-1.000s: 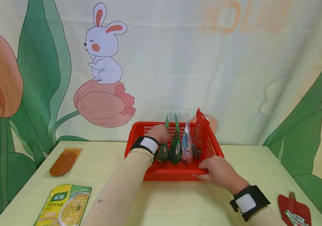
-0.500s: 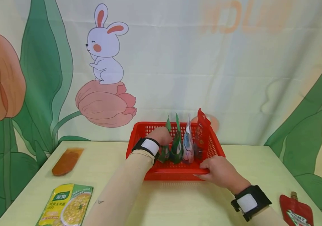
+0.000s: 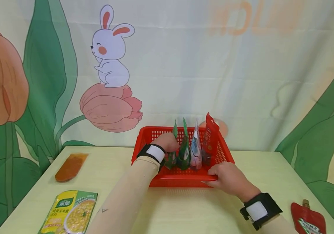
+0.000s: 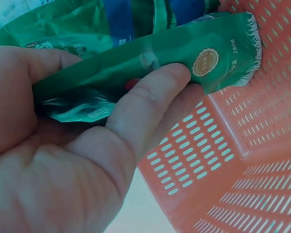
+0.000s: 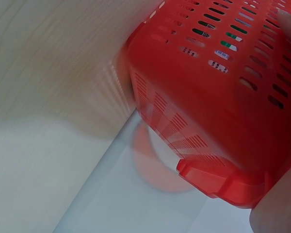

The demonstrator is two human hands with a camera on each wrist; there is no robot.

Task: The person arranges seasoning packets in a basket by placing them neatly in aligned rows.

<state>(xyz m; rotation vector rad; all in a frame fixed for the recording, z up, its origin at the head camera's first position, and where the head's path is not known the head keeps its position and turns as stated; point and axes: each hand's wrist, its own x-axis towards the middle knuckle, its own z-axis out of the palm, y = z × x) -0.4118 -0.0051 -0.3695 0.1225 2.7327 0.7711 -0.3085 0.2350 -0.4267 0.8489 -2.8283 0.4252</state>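
At the left of the desk (image 3: pixel 117 169) we locate a flat orange-brown sachet (image 3: pixel 71 167), with a yellow-green corn soup packet (image 3: pixel 68 213) nearer us. Our left hand (image 3: pixel 167 142), inside the perforated red basket (image 3: pixel 178 183), grips the leftmost green pouch (image 4: pixel 169 46). Next stand a second green pouch (image 3: pixel 183 159), a pink-and-white packet (image 3: pixel 195 156) and a red bag (image 3: pixel 210 139). Our right hand (image 3: pixel 229 178) clamps the basket's front rim near its right corner. Farthest right lies a Heinz pouch (image 3: pixel 308 217).
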